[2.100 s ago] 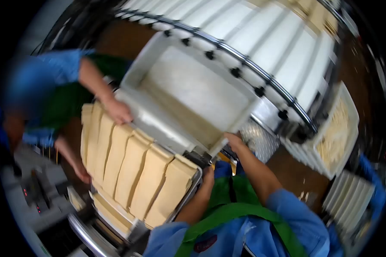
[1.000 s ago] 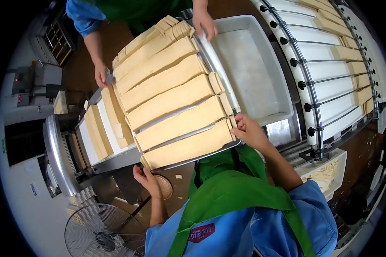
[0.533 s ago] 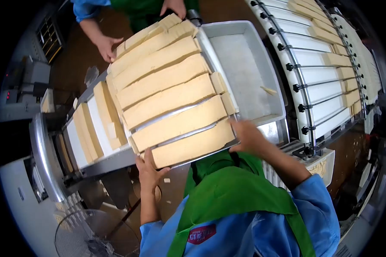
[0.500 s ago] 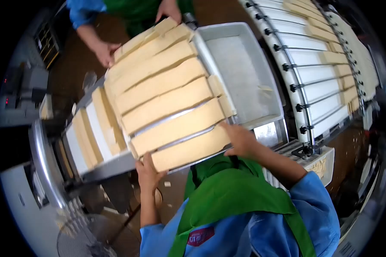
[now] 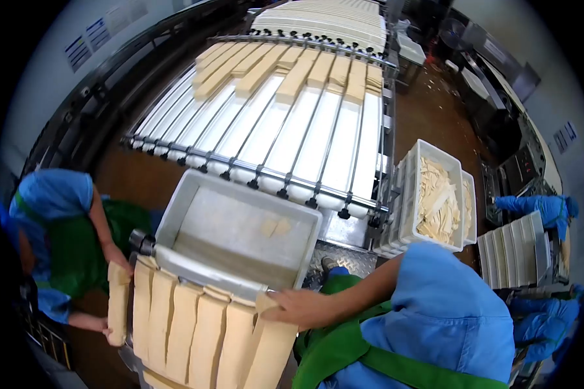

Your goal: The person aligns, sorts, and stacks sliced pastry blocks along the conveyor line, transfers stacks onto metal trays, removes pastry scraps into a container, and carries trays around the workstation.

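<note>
Several long, cream-coloured flat strips, like layered sheets, lie side by side on a worktable at the bottom. My right hand (image 5: 298, 307) is at the far end of the rightmost strip (image 5: 271, 347), fingers closed over its end. That strip sits slightly askew, overlapping its neighbour (image 5: 230, 340). My left hand is out of view. Across the table, a co-worker's hands hold the leftmost strip (image 5: 118, 305) at its two ends, off the table's side.
A grey-white tub (image 5: 194, 243) with a small scrap stands just beyond the strips. Behind it, a white conveyor (image 5: 240, 133) with rods and black knobs carries more strips (image 5: 298, 78). Crates of cream scraps (image 5: 438, 198) stand right. Other people in blue work at far right.
My view has swung right toward the conveyor, and my left hand has left the frame. My right hand remains at the nearest strip's end. The co-worker's strip has come away from the row.
</note>
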The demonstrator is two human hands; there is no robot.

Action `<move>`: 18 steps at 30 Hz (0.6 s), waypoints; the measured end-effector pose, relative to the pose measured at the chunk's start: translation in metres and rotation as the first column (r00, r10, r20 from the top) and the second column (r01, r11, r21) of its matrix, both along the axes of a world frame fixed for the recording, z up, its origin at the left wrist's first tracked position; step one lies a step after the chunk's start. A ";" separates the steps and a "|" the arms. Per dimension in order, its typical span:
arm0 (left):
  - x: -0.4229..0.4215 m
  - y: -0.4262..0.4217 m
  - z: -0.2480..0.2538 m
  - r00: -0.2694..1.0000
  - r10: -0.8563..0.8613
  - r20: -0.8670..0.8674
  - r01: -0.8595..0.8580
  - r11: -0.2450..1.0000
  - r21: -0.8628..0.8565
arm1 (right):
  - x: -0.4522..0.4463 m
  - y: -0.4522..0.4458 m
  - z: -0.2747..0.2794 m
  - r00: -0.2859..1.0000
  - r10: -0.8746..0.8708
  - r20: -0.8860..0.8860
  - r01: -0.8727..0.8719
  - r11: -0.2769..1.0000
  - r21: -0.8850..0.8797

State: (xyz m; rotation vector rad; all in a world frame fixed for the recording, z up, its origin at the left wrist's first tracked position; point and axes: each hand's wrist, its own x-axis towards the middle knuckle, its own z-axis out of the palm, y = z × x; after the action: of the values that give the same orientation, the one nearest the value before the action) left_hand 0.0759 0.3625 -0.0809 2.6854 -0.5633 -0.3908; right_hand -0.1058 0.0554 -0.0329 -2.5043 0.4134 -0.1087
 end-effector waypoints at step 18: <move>-0.329 -0.477 0.038 0.516 -0.855 -0.049 0.790 0.497 -0.359 | -0.361 -0.426 -0.051 0.399 -0.912 0.098 0.915 0.403 0.026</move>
State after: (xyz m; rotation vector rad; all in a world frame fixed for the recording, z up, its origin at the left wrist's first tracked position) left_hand -0.2532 -0.1140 -0.0431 1.8449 -1.7055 -0.7691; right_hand -0.4672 -0.3708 -0.0840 -1.9530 1.7426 -0.6743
